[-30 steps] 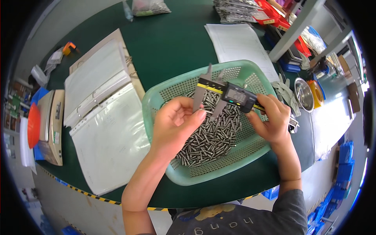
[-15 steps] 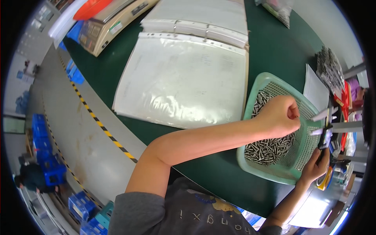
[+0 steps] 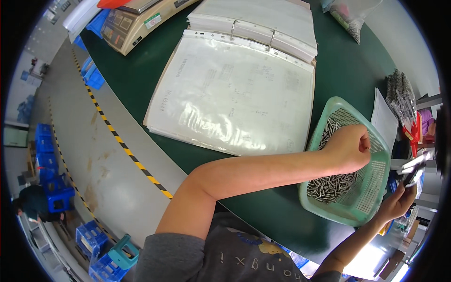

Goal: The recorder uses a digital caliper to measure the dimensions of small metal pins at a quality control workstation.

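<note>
A green plastic basket stands on the table, with many small metal pins heaped in its left part. Above it, my left hand is curled closed. Its fingers face away, so what it may be pinching is hidden. Off the basket's right side, my right hand grips a caliper, its jaws pointing up and left. The caliper looks somewhat blurred against the cluttered background.
An open ring binder with plastic sleeves lies left of the basket. Farther back are a weighing scale and a clear bag. Right of the basket lie a paper sheet and bundled grey pieces. Blue crates stand on the floor.
My right hand has carried the caliper away from the basket, to the right. My left hand stays closed over the basket. The whole view has shifted a little.
</note>
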Available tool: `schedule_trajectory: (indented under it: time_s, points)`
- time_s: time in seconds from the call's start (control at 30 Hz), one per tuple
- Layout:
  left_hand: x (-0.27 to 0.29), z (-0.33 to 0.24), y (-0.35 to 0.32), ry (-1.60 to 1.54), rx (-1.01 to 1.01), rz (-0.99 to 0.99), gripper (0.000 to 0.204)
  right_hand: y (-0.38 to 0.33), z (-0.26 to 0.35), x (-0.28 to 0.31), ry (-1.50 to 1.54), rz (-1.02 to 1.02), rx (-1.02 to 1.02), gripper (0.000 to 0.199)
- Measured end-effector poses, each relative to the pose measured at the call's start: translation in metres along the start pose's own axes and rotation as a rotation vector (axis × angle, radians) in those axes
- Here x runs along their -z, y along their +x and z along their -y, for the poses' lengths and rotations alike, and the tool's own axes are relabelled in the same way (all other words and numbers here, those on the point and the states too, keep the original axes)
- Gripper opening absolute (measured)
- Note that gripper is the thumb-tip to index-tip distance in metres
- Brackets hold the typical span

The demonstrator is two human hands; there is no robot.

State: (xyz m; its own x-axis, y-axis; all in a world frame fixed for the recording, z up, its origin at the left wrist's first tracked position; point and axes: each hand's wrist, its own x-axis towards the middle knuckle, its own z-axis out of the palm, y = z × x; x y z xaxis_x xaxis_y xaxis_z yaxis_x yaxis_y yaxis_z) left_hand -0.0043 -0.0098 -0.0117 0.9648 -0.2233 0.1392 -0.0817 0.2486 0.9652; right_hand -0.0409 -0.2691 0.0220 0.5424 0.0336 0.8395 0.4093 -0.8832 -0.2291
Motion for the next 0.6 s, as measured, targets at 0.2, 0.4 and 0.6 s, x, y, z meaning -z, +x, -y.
schedule_trajectory:
  time_s: [0.2, 0.4, 0.6]
  points:
    - [0.005, -0.008, -0.002, -0.024, 0.087, -0.001, 0.009, -0.016, -0.008, -0.005, -0.073, 0.093, -0.083, 0.034]
    - [0.004, -0.003, 0.002, -0.030, 0.068, 0.038, 0.012, -0.024, -0.002, 0.002, -0.068, 0.197, -0.088, 0.031]
    - [0.008, -0.005, 0.000, -0.062, 0.117, 0.042, 0.013, -0.028, 0.017, -0.006, -0.031, 0.260, -0.072, 0.027]
